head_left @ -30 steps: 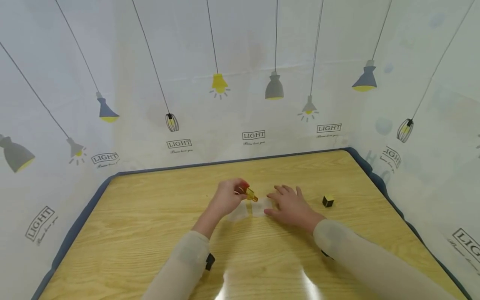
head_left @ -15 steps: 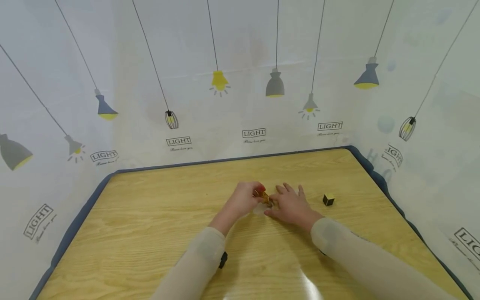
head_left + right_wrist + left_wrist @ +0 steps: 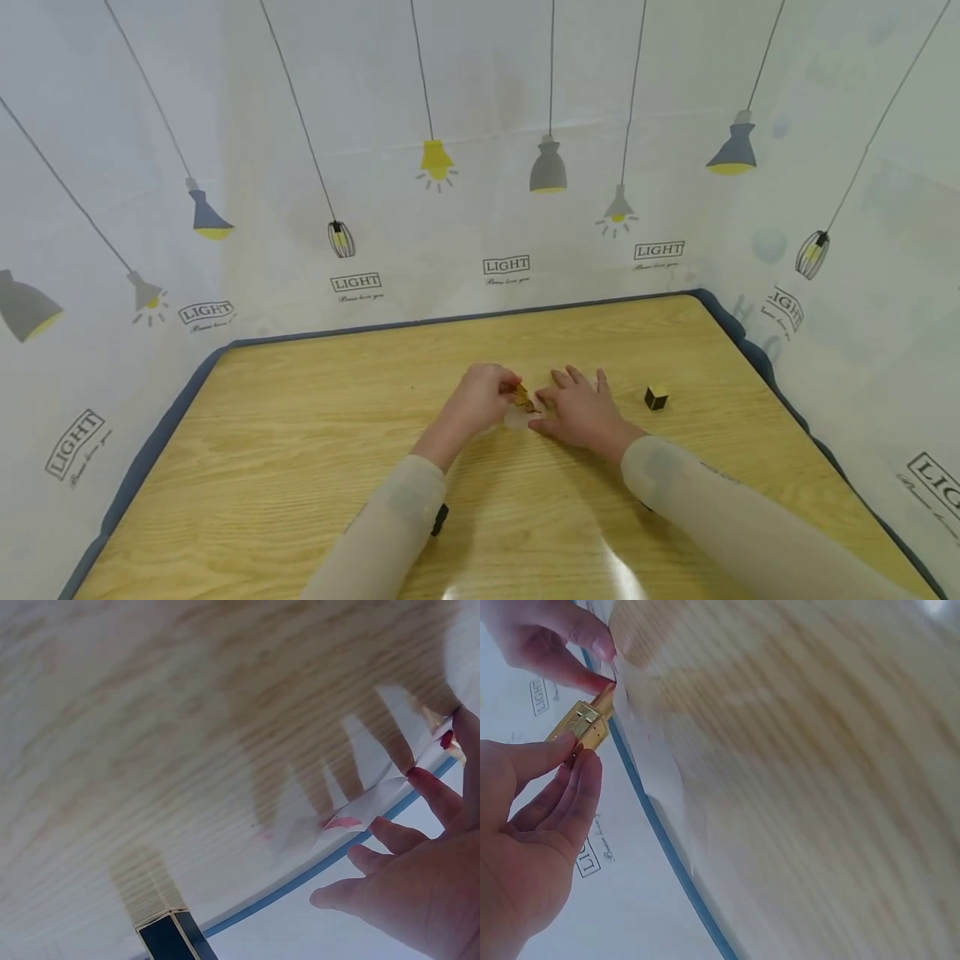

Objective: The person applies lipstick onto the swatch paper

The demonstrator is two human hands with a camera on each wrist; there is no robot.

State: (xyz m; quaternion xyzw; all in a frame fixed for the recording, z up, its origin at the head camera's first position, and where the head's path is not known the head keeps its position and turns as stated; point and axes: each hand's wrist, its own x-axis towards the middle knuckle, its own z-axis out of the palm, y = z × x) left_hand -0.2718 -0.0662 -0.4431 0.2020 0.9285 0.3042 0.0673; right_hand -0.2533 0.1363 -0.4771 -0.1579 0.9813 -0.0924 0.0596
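My left hand [image 3: 480,398] pinches a gold lipstick [image 3: 585,724] between thumb and fingertips, tilted with its end down at a thin whitish sheet [image 3: 516,419]. A small red streak shows on the sheet by the lipstick's end in the head view. My right hand [image 3: 583,411] rests with spread fingers on the sheet, its thumb and index finger either side of the lipstick's end. In the right wrist view, a red smear [image 3: 345,822] lies on the sheet near those fingertips. Part of the sheet is hidden under the right hand.
A black and gold lipstick cap [image 3: 656,398] stands to the right of my right hand. The wood-grain table [image 3: 300,467] has a blue edge [image 3: 360,333], with a lamp-patterned white curtain [image 3: 450,225] behind it and at both sides.
My left hand has moved right with the lipstick, from over the sheet's left part to beside the right fingers, then slightly back left. My right hand stays nearly in place.
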